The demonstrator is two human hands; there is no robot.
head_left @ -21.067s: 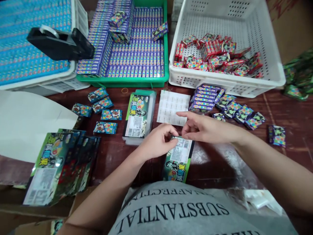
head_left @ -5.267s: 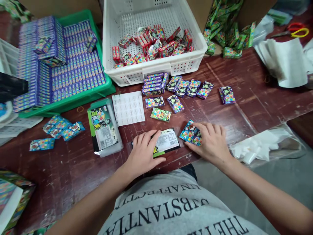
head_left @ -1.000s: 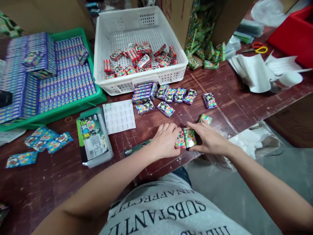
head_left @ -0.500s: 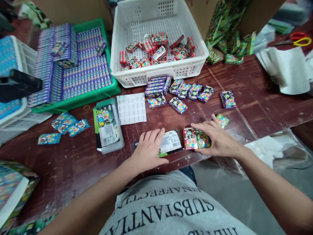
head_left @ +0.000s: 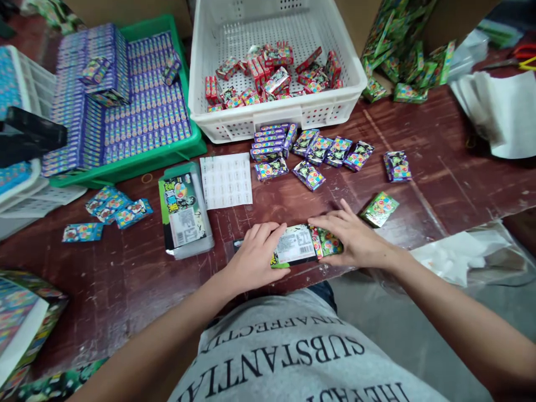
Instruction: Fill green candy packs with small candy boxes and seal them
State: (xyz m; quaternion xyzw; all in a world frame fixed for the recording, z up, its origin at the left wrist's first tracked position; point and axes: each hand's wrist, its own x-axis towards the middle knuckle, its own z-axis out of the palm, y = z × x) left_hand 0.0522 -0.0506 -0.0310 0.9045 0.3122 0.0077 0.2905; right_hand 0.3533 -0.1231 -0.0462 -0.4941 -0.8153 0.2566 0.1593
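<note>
My left hand (head_left: 260, 254) holds a flat printed plastic bag (head_left: 296, 244) against the table, its thumb and fingers closed over the bag's left part. At the bag's right end, my right hand (head_left: 355, 240) grips a small green box (head_left: 330, 241) between thumb and fingers. A red box (head_left: 316, 241) beside it is mostly hidden inside the bag's end. Just beyond my right hand lies another small green box (head_left: 380, 209). Several purple boxes (head_left: 309, 175) are spread on the table farther away.
A white crate (head_left: 276, 118) with red boxes stands behind, beside a green tray (head_left: 125, 175) full of purple boxes. Left of my hands are a stack of printed bags (head_left: 186, 215), a sticker sheet (head_left: 226, 181) and several blue packets (head_left: 134, 214). White papers (head_left: 508, 120) lie at right.
My right hand has moved left, pushing the red and green boxes to the bag. Most of the red box is now out of sight in it. My left hand stays on the bag.
</note>
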